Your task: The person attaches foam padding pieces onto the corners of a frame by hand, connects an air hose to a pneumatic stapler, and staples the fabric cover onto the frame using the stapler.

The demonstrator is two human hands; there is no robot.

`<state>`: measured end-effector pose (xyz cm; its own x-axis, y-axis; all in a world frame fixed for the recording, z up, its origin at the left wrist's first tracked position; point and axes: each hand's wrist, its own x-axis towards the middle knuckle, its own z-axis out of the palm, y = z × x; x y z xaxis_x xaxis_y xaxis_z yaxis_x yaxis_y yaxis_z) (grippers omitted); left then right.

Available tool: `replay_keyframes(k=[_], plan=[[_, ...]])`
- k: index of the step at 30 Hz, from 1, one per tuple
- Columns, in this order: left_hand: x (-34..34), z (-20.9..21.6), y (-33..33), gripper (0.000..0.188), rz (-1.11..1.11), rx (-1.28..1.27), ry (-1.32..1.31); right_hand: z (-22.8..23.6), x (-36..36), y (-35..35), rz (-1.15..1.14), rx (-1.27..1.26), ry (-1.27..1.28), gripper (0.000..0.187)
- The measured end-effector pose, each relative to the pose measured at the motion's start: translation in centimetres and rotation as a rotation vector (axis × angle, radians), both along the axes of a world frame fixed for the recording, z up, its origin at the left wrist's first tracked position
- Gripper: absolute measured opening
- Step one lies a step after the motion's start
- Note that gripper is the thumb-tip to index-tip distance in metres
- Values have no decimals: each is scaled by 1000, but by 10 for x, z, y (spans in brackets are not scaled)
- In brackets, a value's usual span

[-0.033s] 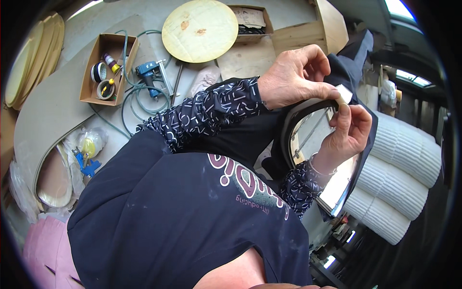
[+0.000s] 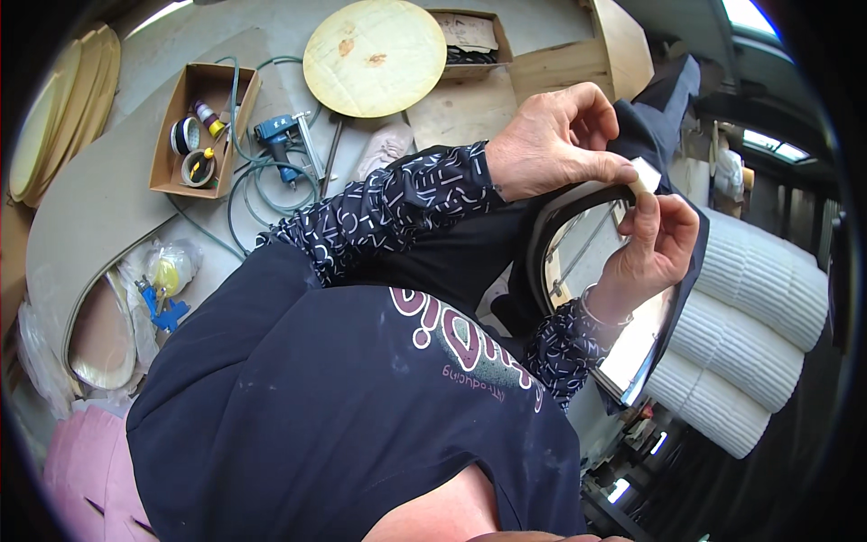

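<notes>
My left hand (image 2: 562, 144) reaches in from the upper left, its thumb and fingertips closed on a small white piece (image 2: 645, 177). Just below it, my right hand (image 2: 647, 248) pinches the same piece at its lower end. The piece is flat and pale, and its kind is not clear. Under both hands lies a curved, dark-rimmed frame (image 2: 536, 262) across my lap. A shiny, mirror-like surface (image 2: 578, 244) shows inside its rim. My right wrist hides part of it.
Quilted white rolls (image 2: 741, 334) are stacked at right. At left stand an open cardboard box (image 2: 165, 163) with tape rolls, a blue air tool (image 2: 278, 135), a coiled green hose (image 2: 237, 212) and a blue spray gun (image 2: 164, 309). A round wooden board (image 2: 375, 68) lies at the top.
The white piece has turned slightly between my fingertips and shows more of its lower part. Both hands stay almost where they were.
</notes>
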<state>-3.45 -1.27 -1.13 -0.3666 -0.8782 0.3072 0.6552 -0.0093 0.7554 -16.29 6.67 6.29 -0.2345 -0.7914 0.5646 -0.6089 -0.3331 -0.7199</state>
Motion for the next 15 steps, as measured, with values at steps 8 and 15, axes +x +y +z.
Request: replay_keyframes(k=[8, 15], plan=[[5, -4, 0, 44, 17, 18, -29, 4, 1, 3, 153, -44, -225, 18], [-5, -2, 1, 48, 136, -38, -122, -5, 0, -1, 5, 0, -29, 20]])
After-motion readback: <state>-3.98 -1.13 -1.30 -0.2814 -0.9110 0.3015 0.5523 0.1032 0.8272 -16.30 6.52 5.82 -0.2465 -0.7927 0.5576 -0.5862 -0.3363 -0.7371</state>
